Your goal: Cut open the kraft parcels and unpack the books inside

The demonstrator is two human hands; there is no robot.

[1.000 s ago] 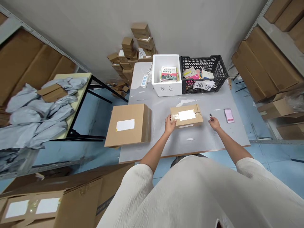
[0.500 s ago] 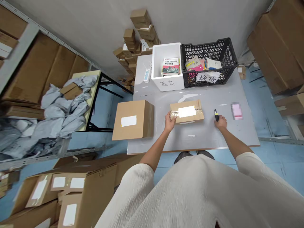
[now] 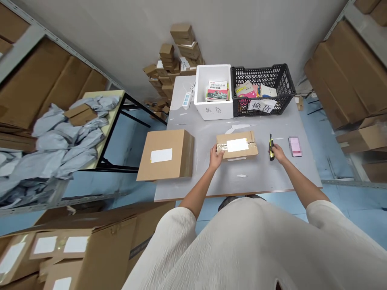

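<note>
My left hand (image 3: 215,157) grips the left end of a small taped cardboard box (image 3: 252,150), which bears a white label on top. To the right, my right hand (image 3: 277,153) is closed around a black and yellow utility knife (image 3: 271,148), held above the table with its tip pointing away from me. A larger cardboard box (image 3: 165,169) with a blank white label stands left of my left hand. Right of the knife lies a pink object (image 3: 295,146), blurred over, on the grey table (image 3: 208,183).
At the table's back stand a white bin (image 3: 213,110) and a black plastic crate (image 3: 281,100), both holding books. A power strip (image 3: 187,100) lies left of the bin. Grey parcels (image 3: 60,141) cover a side table, and a large open carton (image 3: 111,249) sits front left.
My right hand has lifted the utility knife and turned it, so more of it shows. My left hand stays on the small box. The view has shifted slightly.
</note>
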